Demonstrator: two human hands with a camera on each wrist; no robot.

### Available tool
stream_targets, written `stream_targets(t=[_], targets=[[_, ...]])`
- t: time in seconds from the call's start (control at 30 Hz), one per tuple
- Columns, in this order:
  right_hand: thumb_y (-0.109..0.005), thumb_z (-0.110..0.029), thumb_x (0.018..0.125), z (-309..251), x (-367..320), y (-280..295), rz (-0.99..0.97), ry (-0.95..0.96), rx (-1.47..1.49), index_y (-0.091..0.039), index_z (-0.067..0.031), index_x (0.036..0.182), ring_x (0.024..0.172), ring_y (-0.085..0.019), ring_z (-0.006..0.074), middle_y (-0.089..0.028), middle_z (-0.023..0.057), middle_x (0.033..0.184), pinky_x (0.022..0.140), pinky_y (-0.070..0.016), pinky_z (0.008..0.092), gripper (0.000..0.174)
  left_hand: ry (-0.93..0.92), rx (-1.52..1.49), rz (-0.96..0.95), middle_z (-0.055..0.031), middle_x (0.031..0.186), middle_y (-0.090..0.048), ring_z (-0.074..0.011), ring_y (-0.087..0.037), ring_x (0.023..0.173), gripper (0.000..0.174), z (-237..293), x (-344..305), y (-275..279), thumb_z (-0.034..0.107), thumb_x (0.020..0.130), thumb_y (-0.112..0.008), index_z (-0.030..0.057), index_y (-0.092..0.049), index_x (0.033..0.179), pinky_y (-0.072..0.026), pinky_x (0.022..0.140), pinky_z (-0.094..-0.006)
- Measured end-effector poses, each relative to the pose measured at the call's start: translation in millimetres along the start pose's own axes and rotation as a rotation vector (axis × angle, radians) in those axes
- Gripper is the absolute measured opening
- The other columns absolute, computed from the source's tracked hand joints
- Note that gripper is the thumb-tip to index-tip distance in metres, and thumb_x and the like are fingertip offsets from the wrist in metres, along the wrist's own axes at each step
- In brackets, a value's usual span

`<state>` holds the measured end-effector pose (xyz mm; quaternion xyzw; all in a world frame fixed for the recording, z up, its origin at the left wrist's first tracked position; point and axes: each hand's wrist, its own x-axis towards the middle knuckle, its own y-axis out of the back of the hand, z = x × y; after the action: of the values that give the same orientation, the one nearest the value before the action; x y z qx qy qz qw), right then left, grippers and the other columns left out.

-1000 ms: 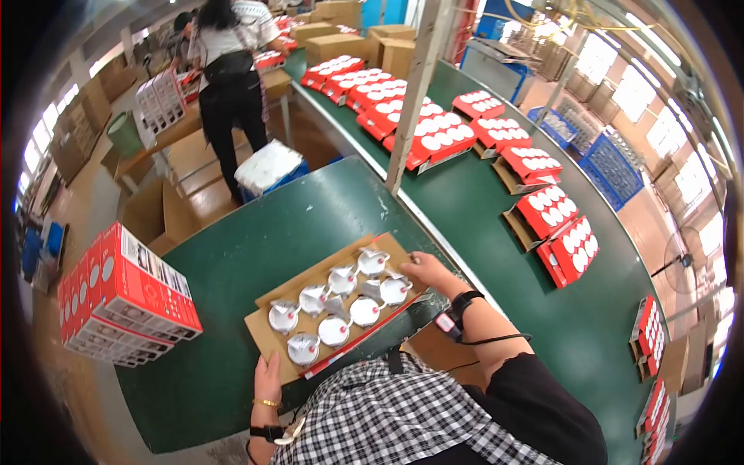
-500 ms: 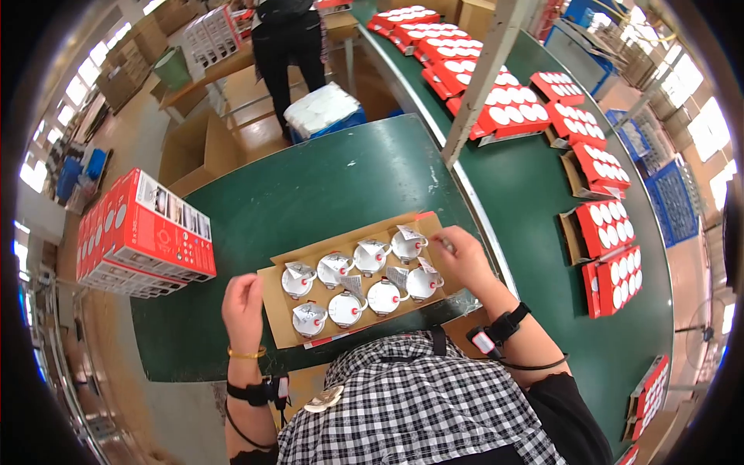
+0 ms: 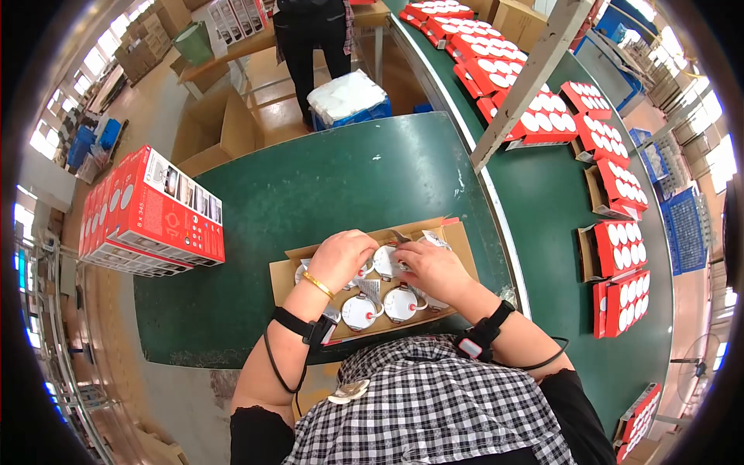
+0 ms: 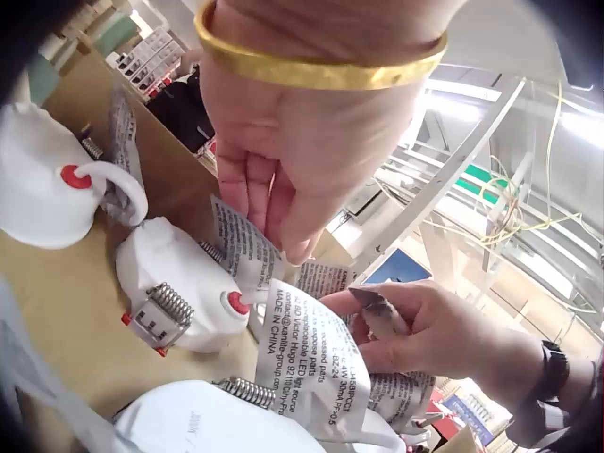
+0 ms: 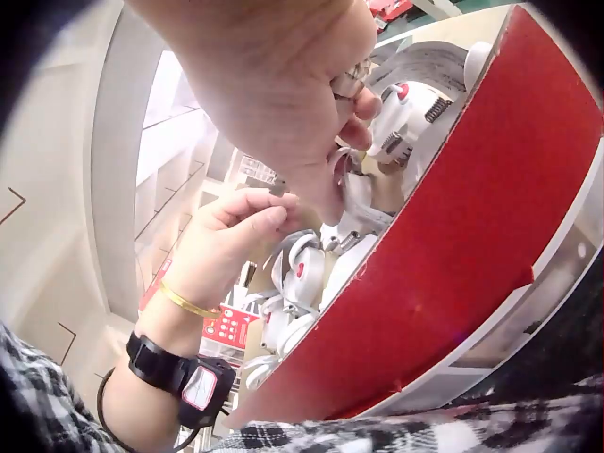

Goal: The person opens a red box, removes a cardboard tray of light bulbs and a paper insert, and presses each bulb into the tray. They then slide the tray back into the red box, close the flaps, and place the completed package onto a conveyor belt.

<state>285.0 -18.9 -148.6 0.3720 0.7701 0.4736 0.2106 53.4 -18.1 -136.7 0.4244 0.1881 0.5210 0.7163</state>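
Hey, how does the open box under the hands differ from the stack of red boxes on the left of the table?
The open box lies flat, brown inside showing, holding white fittings; the stack of red boxes stands taller, every box closed, printed outsides showing. The left hand and right hand pinch leaflets over the open box; the stack stands apart, untouched. Both rest on the green table.

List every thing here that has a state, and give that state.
Left hand, pinching a printed leaflet.
Right hand, pinching a folded leaflet.
Cardboard tray, open, lying flat on the table.
Lamps, seated in the tray.
Red boxes, closed, stacked.
Conveyor boxes, open, lamps showing.
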Motion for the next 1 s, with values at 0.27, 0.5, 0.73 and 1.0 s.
stream_targets(t=[0.27,0.5,0.73,1.0], targets=[[-0.074,-0.023,0.082,8.8,1.6,-4.3,0.010,-0.002,0.020,-0.067,-0.0137,0.119,0.108,-0.064,0.0241,-0.065,0.0022,0.121,0.089,-0.0540,0.0375,0.038,-0.055,0.011,-0.064,-0.0077,0.092,-0.070,-0.0283,-0.065,0.092,0.008,6.2,-14.2,9.1,0.011,0.083,-0.070,0.0066,-0.071,0.090,-0.0513,0.084,-0.0398],[-0.074,-0.023,0.083,13.2,0.5,-12.3,0.073,0.004,0.032,-0.068,-0.0140,0.117,0.104,-0.065,0.0229,-0.067,0.0009,0.117,0.085,-0.0556,0.0365,0.036,-0.246,0.254,-0.147,-0.0032,0.113,-0.064,-0.0242,-0.056,0.113,0.014,11.7,-34.8,5.4,0.012,0.076,-0.072,0.0142,-0.076,0.089,-0.0427,0.100,-0.0421],[-0.074,-0.020,0.081,3.4,1.8,-4.9,0.015,0.003,0.024,-0.064,-0.0114,0.121,0.106,-0.063,0.0233,-0.064,0.0023,0.113,0.086,-0.0547,0.0378,0.043,-0.240,0.342,-0.178,-0.0075,0.125,-0.061,-0.0283,-0.053,0.121,0.020,15.8,-37.0,3.8,0.012,0.072,-0.071,0.0159,-0.079,0.091,-0.0397,0.105,-0.0437],[-0.075,-0.018,0.078,8.9,4.9,-9.6,-0.016,0.037,-0.014,-0.057,-0.0114,0.130,0.108,-0.063,0.0239,-0.061,0.0038,0.116,0.085,-0.0552,0.0380,0.055,-0.211,0.330,-0.210,-0.0100,0.136,-0.056,-0.0322,-0.047,0.131,0.018,14.8,-42.2,0.2,0.012,0.078,-0.068,0.0151,-0.078,0.092,-0.0364,0.109,-0.0475]])
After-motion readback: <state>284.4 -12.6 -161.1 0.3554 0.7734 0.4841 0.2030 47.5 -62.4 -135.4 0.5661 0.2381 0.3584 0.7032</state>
